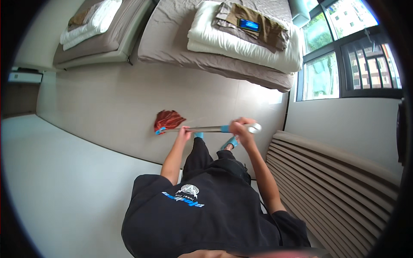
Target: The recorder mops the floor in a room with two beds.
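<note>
A mop with a silvery pole (206,129) reaches across in front of my body. Its reddish-brown mop head (169,120) lies spread on the pale tiled floor to the left, joined to the pole by a light-blue fitting (160,130). My left hand (185,132) is closed around the lower part of the pole, near the mop head. Farther right, my right hand (242,127) grips the upper end, between a blue collar (224,128) and the white end piece (255,128).
Ahead stands a bed (172,38) with a folded white quilt (245,56), brown cloth and a phone (249,25) on top. Another bed (86,51) is at the far left. A white wall (64,172) bounds the left, a ribbed beige panel (331,185) the right, below windows (322,77).
</note>
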{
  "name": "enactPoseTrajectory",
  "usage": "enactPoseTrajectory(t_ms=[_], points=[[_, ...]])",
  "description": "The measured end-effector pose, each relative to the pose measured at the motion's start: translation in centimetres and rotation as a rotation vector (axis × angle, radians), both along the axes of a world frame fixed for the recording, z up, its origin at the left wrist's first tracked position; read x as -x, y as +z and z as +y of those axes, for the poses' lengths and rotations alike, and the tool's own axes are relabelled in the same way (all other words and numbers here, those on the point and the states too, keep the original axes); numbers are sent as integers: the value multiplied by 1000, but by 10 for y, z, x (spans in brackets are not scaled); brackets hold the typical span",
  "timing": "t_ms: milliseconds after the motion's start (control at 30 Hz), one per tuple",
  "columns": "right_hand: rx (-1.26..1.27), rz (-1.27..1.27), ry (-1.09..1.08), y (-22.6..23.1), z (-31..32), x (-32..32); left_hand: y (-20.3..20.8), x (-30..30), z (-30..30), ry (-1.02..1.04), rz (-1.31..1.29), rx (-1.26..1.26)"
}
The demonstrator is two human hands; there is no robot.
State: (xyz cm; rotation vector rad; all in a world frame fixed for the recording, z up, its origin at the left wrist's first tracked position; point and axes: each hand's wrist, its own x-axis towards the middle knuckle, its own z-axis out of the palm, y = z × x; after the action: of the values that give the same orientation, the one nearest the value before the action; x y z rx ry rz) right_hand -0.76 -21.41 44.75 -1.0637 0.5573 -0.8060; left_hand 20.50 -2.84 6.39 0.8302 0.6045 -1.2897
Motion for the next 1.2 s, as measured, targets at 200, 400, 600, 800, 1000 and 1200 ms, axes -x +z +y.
enactPoseTrajectory(t_ms=[200, 400, 600, 800, 1000, 1200], points=[[17, -109, 473, 20, 93, -149, 7, -88, 186, 600, 128, 162], [50, -96, 722, 23, 136, -171, 17, -38, 250, 807, 107, 12], [358, 207, 915, 66, 113, -126, 7, -4, 259, 673, 436, -5], [85, 842, 380, 16, 60, 82, 10, -15, 234, 425, 516, -201], [97, 938, 369, 64, 111, 172, 37, -34, 226, 517, 571, 32], [-281, 555, 20, 24, 91, 254, 63, -14, 201, 474, 288, -128]])
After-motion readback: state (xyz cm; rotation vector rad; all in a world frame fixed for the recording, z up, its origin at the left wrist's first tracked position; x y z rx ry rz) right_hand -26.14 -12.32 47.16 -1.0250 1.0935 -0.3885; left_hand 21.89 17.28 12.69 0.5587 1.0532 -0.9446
